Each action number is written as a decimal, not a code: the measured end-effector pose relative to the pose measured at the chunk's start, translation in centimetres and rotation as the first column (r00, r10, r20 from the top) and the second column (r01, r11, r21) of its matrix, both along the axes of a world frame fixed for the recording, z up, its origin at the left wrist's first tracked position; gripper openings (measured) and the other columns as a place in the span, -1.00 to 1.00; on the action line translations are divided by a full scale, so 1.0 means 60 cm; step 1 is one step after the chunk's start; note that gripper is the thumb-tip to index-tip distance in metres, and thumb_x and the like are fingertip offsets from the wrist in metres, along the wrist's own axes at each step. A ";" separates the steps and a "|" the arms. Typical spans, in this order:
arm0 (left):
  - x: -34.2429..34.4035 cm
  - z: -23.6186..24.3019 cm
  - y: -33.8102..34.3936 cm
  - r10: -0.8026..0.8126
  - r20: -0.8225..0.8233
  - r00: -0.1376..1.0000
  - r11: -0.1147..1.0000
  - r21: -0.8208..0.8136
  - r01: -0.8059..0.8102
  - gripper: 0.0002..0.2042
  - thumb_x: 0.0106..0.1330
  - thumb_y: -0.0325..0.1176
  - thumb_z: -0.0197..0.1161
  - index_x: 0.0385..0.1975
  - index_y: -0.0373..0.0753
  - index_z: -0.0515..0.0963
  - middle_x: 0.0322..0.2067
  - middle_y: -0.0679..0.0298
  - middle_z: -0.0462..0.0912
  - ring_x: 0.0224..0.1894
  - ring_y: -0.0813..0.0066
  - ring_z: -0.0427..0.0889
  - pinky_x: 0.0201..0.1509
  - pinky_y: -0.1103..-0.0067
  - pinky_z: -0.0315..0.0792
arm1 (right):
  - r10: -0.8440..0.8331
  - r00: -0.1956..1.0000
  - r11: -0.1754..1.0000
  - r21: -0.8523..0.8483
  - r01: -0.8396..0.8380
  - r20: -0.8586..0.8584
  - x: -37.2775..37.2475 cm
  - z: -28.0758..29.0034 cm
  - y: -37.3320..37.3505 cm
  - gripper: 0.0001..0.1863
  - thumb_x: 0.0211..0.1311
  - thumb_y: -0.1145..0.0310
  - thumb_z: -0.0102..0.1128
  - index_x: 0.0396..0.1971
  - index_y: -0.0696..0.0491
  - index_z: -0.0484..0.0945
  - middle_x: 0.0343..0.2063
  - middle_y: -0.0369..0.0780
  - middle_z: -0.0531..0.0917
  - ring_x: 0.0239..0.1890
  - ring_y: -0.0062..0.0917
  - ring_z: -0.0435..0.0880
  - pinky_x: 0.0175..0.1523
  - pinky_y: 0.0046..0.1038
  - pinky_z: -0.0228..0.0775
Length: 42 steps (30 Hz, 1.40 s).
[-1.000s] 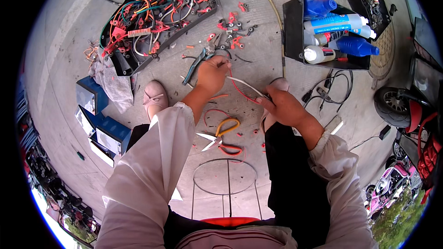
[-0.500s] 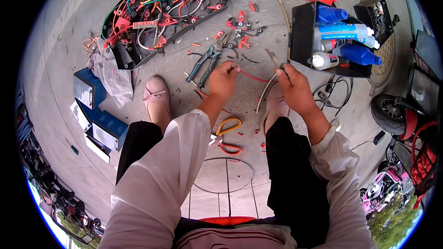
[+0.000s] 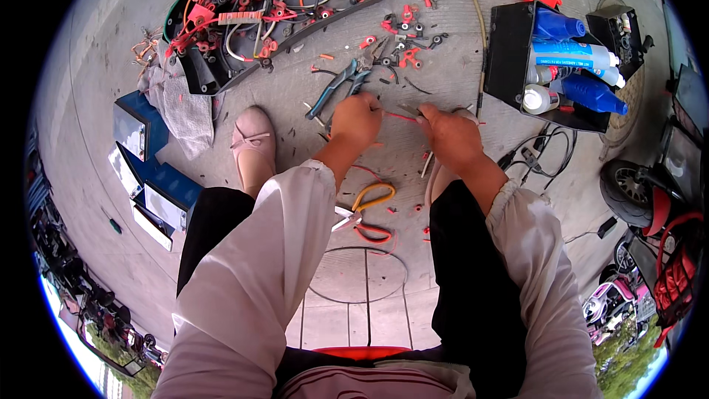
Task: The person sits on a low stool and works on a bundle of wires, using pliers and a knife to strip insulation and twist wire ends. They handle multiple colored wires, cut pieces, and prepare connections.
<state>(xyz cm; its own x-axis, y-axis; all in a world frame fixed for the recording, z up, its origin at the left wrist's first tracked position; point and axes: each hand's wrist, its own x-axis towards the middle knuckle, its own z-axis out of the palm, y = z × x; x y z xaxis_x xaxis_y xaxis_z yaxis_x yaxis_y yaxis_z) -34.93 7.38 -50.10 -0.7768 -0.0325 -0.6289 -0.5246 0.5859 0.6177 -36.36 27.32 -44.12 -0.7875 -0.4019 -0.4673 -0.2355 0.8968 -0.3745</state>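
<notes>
My left hand [image 3: 354, 120] is closed in a pinch on one end of a red wire [image 3: 399, 116], which stretches across to the right. In my right hand [image 3: 454, 137] is a knife, gripped with its short metal blade [image 3: 408, 109] pointing left and lying at the wire. The wire runs past my right fingers, and its red tip shows beyond them. Whether the blade cuts into the wire I cannot tell. Just beyond my left hand, blue-and-black pliers [image 3: 336, 91] lie on the ground. Pliers with one yellow and one orange handle [image 3: 374, 196] lie nearer me, between my legs.
A black tray [image 3: 295, 38] heaped with wires and red connectors lies far left, beside a grey rag [image 3: 179, 107] and blue boxes [image 3: 171, 203]. Loose connectors [image 3: 408, 58] are scattered ahead. At right stand a black bin [image 3: 509, 55] of bottles and a coiled black cable [image 3: 567, 149].
My right hand has moved left and closer to my left hand, bringing the blade from above the wire down to it. The whole view has shifted slightly.
</notes>
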 end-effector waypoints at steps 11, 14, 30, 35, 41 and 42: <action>-0.014 0.012 0.020 -0.086 0.131 0.988 0.950 -0.288 0.121 -0.81 0.12 -0.28 0.26 -0.34 -0.21 0.64 -0.29 0.01 0.68 -0.17 0.02 0.66 -0.05 0.25 0.51 | 0.279 0.957 0.958 0.085 -0.273 -0.080 0.019 -0.038 -0.026 -0.77 0.14 0.48 0.03 -0.17 0.01 0.39 -0.41 -0.17 0.65 -0.39 -0.25 0.72 -0.37 -0.27 0.57; -0.018 0.019 0.020 -0.085 0.202 0.976 0.960 -0.244 0.134 -0.79 0.14 -0.34 0.19 -0.26 -0.24 0.61 -0.23 -0.04 0.66 -0.10 -0.01 0.64 0.00 0.23 0.51 | 0.308 0.951 0.946 0.115 -0.303 -0.026 0.013 -0.039 -0.032 -0.77 0.15 0.46 0.03 -0.16 0.00 0.39 -0.39 -0.18 0.65 -0.38 -0.25 0.72 -0.36 -0.27 0.57; -0.011 0.019 0.015 -0.048 0.162 0.986 0.977 -0.196 0.079 -0.79 0.14 -0.33 0.19 -0.27 -0.26 0.59 -0.22 -0.04 0.66 -0.10 -0.03 0.63 0.00 0.23 0.50 | 0.281 0.959 0.956 0.105 -0.275 -0.043 0.014 -0.048 -0.035 -0.70 0.06 0.47 0.15 -0.18 -0.04 0.36 -0.40 -0.18 0.63 -0.37 -0.23 0.71 -0.35 -0.23 0.56; -0.011 0.016 0.015 -0.061 0.145 0.988 0.977 -0.196 0.089 -0.79 0.13 -0.34 0.20 -0.28 -0.26 0.60 -0.22 -0.04 0.66 -0.09 -0.03 0.63 0.01 0.23 0.50 | 0.290 0.955 0.952 0.124 -0.281 -0.068 0.015 -0.054 -0.031 -0.76 0.11 0.47 0.09 -0.20 -0.04 0.36 -0.43 -0.18 0.63 -0.42 -0.25 0.71 -0.41 -0.24 0.54; -0.009 0.009 0.016 -0.064 0.138 0.988 0.974 -0.207 0.092 -0.80 0.14 -0.34 0.20 -0.27 -0.25 0.60 -0.23 -0.03 0.67 -0.10 -0.02 0.64 0.00 0.24 0.51 | 0.302 0.952 0.948 0.126 -0.293 -0.059 0.014 -0.048 -0.033 -0.76 0.11 0.47 0.09 -0.20 -0.05 0.37 -0.44 -0.18 0.63 -0.41 -0.25 0.71 -0.41 -0.23 0.54; -0.009 0.009 0.015 -0.068 0.135 0.989 0.974 -0.203 0.095 -0.80 0.14 -0.34 0.20 -0.27 -0.25 0.60 -0.23 -0.03 0.67 -0.10 -0.02 0.64 0.00 0.24 0.51 | 0.302 0.952 0.948 0.119 -0.294 -0.055 0.014 -0.047 -0.033 -0.76 0.11 0.46 0.09 -0.20 -0.04 0.37 -0.44 -0.18 0.64 -0.41 -0.24 0.71 -0.40 -0.23 0.55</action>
